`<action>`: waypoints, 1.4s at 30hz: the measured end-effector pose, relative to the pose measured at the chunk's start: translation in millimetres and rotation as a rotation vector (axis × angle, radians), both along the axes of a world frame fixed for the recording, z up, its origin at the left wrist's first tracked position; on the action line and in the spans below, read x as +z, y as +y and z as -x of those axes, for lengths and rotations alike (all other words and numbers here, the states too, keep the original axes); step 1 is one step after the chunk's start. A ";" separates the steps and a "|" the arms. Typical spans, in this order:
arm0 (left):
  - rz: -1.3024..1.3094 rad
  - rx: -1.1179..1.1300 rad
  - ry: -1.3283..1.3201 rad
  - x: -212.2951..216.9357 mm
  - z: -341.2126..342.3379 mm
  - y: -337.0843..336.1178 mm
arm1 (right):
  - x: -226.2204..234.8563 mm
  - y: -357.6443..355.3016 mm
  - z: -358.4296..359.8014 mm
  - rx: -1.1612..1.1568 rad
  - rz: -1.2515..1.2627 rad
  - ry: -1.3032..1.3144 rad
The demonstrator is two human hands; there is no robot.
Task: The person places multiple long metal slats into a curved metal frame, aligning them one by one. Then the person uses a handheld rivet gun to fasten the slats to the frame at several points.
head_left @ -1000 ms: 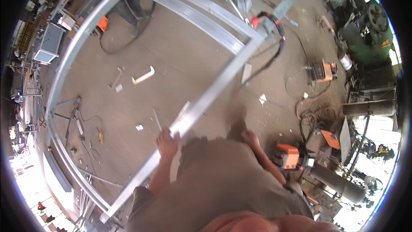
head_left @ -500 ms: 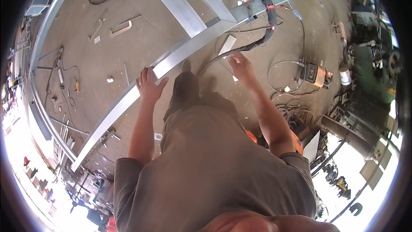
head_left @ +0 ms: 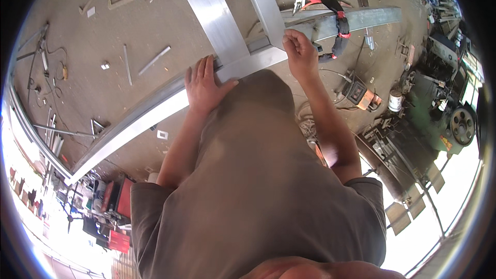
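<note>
A large silver metal frame of rectangular tubing lies before me, its long beam [head_left: 160, 110] crossing from lower left to upper right. Two crossbars, a wide one [head_left: 214, 13] and a narrower one [head_left: 262, 5], meet the beam. My left hand [head_left: 204, 87] lies on the beam beside the wide crossbar, fingers spread and thumb out. Close to the narrower crossbar's end is my right hand [head_left: 302, 56], fingers curled into a pinch; whatever they hold, if anything, I cannot make out. To its right, a black-sleeved cable [head_left: 341, 23] with red bands hangs over the beam.
An orange-and-black machine [head_left: 360, 94] with cables stands on the floor at right, near a white bucket [head_left: 396, 101]. Clamps [head_left: 124, 0] and loose metal strips [head_left: 155, 60] lie on the floor at left. Green machinery with a wheel [head_left: 462, 125] stands far right.
My body has moved closer to the frame. My left hand is now farther right along the beam, by the wide crossbar. My right hand has come up to the narrower crossbar's joint.
</note>
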State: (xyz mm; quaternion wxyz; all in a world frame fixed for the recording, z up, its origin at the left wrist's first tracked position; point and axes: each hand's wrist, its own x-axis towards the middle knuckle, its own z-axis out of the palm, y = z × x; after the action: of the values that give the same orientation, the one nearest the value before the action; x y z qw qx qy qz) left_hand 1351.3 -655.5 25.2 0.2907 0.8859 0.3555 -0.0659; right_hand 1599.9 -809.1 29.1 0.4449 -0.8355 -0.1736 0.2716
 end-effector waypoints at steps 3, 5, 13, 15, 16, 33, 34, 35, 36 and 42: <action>-0.022 0.012 0.014 -0.2 -8.4 -2.5 | 4.5 28.4 -17.2 0.123 -0.027 0.145; -0.073 0.019 -0.014 -3.5 -11.5 -4.7 | 6.9 48.8 -26.0 0.266 -0.016 0.207; -0.018 0.313 -0.095 -17.7 -18.8 -6.9 | -8.0 118.5 -35.1 0.788 0.115 0.144; -0.079 0.322 -0.105 -17.6 -21.9 -8.0 | -12.3 124.3 -35.6 0.834 0.170 0.186; -0.076 0.330 -0.100 -17.0 -23.3 -9.0 | -13.9 125.6 -35.6 0.848 0.201 0.205; -0.040 0.382 -0.129 -27.0 -18.8 -8.2 | -19.7 132.4 -29.3 0.862 0.330 0.122; -0.016 0.392 -0.107 -29.3 -17.8 -8.2 | -20.4 131.8 -30.0 0.853 0.282 0.092; 0.005 0.400 -0.087 -30.0 -16.0 -9.5 | -19.3 129.4 -30.1 0.872 0.303 0.077; -0.014 0.406 -0.116 -31.3 -15.6 -8.0 | -15.6 126.1 -29.7 0.882 0.288 0.037; -0.019 0.540 -0.211 -19.8 -22.2 -2.5 | 6.6 140.9 -32.8 0.810 0.128 0.055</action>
State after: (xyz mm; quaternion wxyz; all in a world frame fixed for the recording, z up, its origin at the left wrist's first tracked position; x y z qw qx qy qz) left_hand 1373.4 -658.0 5.4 0.3250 0.7639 0.5467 0.1096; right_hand 1632.7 -668.2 35.8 0.2537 -0.7180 -0.4592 0.4573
